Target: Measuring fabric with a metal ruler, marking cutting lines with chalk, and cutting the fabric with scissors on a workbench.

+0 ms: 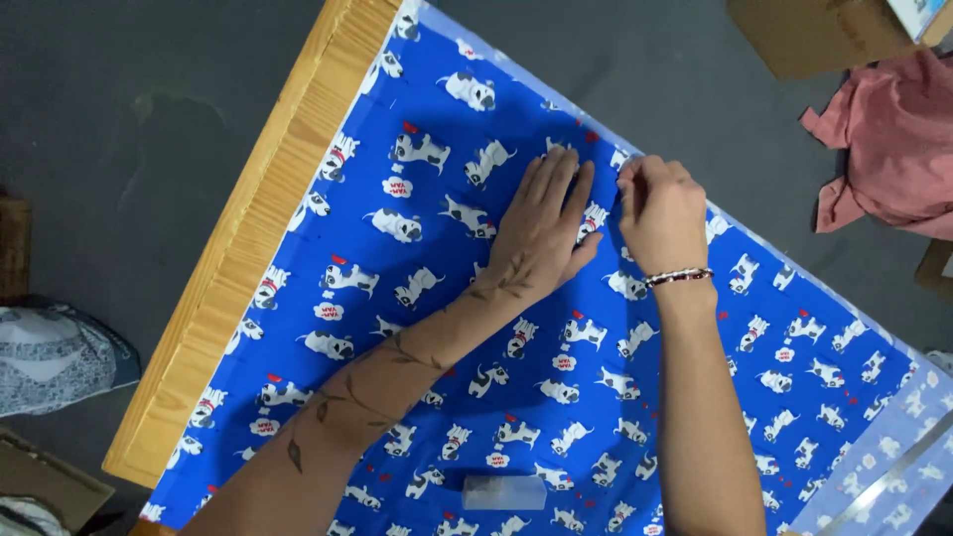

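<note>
- The left hand (541, 223) lay flat, palm down, on the blue dog-print fabric (437, 328), fingers straight, close together and pointing toward 12 o'clock; it gripped nothing.
- Its forearm ran back toward 7 o'clock across the cloth, bare, with a leafy vine tattoo along it.
- The right hand (662, 210) sat just beside the left, at its 3 o'clock, knuckles up and fingers curled together near the fabric's far edge; whether they pinched the cloth or some small item could not be told.
- A beaded bracelet (679, 277) circled the right wrist, and that forearm ran down toward 6 o'clock.
- The fabric was spread over a wooden worktop (263, 223), whose bare edge showed along the cloth's 9 o'clock side.
- A small clear plastic box (503, 492) rested on the fabric between the two forearms, at 6 o'clock; its contents could not be made out.
- A cardboard box (819, 35) stood on the floor at 1 o'clock, with a pink garment (888, 149) beside it.
</note>
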